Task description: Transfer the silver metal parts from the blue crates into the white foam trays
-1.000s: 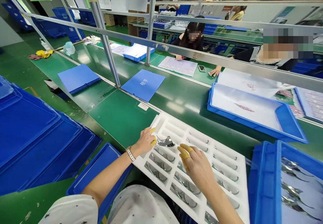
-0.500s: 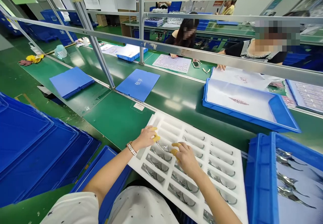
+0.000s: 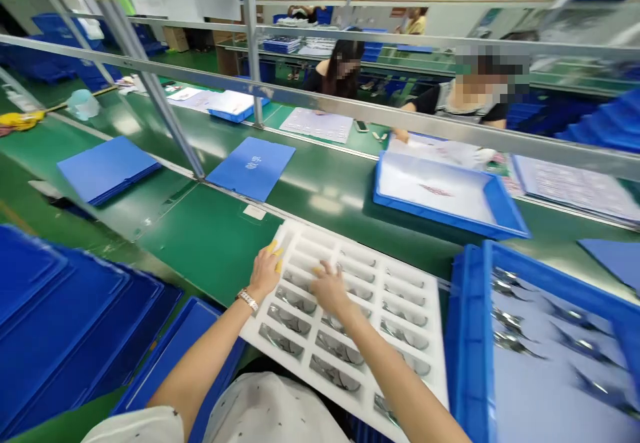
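A white foam tray (image 3: 438,346) with columns of slots lies in front of me, tilted across the bench edge. Thin, curved, shiny metal pieces (image 3: 283,341) sit in many of its slots. My left hand (image 3: 265,273), with yellow covers on its fingertips, rests at the tray's left edge, fingers apart and holding nothing. Over the upper slots of the left column is my right hand (image 3: 330,288), fingers pointing down. Motion smears those fingers, so whether they hold a metal piece is unclear. The uppermost left slots look pale, with no metal piece visible.
At right stands a blue bin (image 3: 470,343) holding loose metal pieces (image 3: 517,344) on white lining. Another blue tray (image 3: 450,220) lies beyond. Blue boards (image 3: 255,166) rest on the green bench (image 3: 200,243). Blue crates (image 3: 65,336) stand at left. Metal rails cross above; people sit opposite.
My left hand has drawn back from the metal piece to the tray's left edge. My right hand has moved up the left column. The whole view has shifted right.
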A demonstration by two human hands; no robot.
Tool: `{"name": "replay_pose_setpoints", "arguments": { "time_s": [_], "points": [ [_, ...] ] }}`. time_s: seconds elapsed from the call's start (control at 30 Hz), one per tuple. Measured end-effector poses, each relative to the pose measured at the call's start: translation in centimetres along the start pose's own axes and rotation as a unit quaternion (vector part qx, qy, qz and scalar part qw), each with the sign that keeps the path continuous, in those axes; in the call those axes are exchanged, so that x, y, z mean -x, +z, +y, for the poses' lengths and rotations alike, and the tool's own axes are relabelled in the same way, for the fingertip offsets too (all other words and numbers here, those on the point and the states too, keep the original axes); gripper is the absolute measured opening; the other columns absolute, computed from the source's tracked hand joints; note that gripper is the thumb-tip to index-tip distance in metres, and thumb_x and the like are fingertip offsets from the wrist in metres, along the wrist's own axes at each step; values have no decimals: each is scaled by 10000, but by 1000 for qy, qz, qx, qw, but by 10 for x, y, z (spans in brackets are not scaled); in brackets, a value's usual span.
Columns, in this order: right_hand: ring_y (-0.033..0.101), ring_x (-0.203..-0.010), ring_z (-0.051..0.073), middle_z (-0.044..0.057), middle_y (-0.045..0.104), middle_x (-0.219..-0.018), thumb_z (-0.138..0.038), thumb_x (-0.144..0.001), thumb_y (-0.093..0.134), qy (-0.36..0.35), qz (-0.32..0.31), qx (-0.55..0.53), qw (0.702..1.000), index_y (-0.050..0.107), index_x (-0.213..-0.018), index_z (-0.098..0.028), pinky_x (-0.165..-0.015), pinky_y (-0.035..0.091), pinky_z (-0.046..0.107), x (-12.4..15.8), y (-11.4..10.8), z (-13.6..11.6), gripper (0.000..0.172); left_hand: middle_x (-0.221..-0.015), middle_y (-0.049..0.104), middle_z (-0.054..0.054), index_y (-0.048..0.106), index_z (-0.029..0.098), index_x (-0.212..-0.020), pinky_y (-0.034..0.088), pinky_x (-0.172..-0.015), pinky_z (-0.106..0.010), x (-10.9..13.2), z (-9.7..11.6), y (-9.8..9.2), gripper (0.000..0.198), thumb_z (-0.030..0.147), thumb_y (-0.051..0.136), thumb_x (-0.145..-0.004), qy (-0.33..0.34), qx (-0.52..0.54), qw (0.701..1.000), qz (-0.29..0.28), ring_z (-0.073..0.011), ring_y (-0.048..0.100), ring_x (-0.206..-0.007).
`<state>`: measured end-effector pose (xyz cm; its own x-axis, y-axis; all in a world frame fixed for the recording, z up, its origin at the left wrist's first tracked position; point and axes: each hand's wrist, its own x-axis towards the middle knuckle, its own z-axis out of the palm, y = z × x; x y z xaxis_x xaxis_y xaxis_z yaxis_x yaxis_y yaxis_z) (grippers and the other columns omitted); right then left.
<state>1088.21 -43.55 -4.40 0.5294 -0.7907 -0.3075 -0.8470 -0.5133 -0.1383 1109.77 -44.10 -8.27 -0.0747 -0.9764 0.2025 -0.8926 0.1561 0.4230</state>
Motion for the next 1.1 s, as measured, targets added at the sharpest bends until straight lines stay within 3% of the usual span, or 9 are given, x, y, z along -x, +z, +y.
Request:
{"name": "replay_pose_setpoints", "arguments": {
  "time_s": [0.17,0.27,0.37,0.47,0.6,0.7,0.8,0.93,1.1],
  "points": [
    [396,-1373,332,137,621,-1314,-220,-912,532,4,50,-22,998,747,-1059,-230,-1143,240,626,19,1,7,261,-1451,520,-108,606,208,-1284,378,-1149,-501,-3,-27,6,423,233,453,-891,52,23,998,35,-293,444,-1364],
    [568,-1177,212,84,651,-1277,-291,-954,523,13,159,-76,984,724,-1099,-263,-1056,411,399,79,21,70,249,-1424,531,-145,622,188,-1227,397,-1109,-551,-16,-44,5,401,329,426,-907,41,20,997,61,-334,467,-1336],
    [606,-1106,175,63,669,-1261,-279,-959,514,182,213,-72,957,710,-1137,-253,-969,457,293,178,47,162,266,-1375,559,-164,645,189,-1148,395,-1082,-591,-36,-24,-2,376,380,430,-905,80,5,993,86,-369,473,-1323],
    [593,-1124,239,133,664,-1258,-174,-953,433,356,206,-38,911,682,-1205,-172,-991,455,365,286,74,257,355,-1382,552,-144,662,206,-1119,354,-1129,-576,-56,54,3,339,381,468,-903,177,19,978,106,-350,456,-1346],
    [543,-1159,342,227,593,-1325,-118,-917,391,501,172,7,848,618,-1293,-111,-893,488,473,390,115,352,440,-1338,596,-100,722,237,-968,356,-1141,-563,-59,226,50,232,337,528,-889,293,34,955,25,-323,428,-1360],
    [525,-1186,329,199,601,-1321,-86,-913,358,501,140,30,853,622,-1289,-158,-848,489,443,423,143,396,465,-1325,618,-111,740,218,-862,369,-1134,-547,-39,353,113,138,293,626,-840,351,20,932,-82,-329,409,-1372],
    [531,-1198,304,168,642,-1273,-42,-908,317,459,119,54,879,670,-1206,-186,-878,462,449,428,162,426,484,-1515,468,-143,749,171,-935,357,-1137,-537,-17,441,180,174,270,662,-823,358,-23,924,-131,-344,351,-1427],
    [560,-1146,328,179,710,-1082,-35,-897,338,402,113,83,905,724,-1043,-184,-875,431,508,426,181,452,439,-1559,423,-137,749,178,-1056,255,-1183,-572,-2,490,245,253,259,583,-883,298,-126,926,-195,-341,250,-1495],
    [624,-1009,328,144,727,-909,-25,-843,426,302,199,136,922,738,-877,-261,-776,443,504,441,214,476,392,-1512,484,-126,764,220,-1057,175,-1197,-597,2,498,274,276,247,538,-901,261,-192,915,-240,-333,166,-1526]
  ]
}}
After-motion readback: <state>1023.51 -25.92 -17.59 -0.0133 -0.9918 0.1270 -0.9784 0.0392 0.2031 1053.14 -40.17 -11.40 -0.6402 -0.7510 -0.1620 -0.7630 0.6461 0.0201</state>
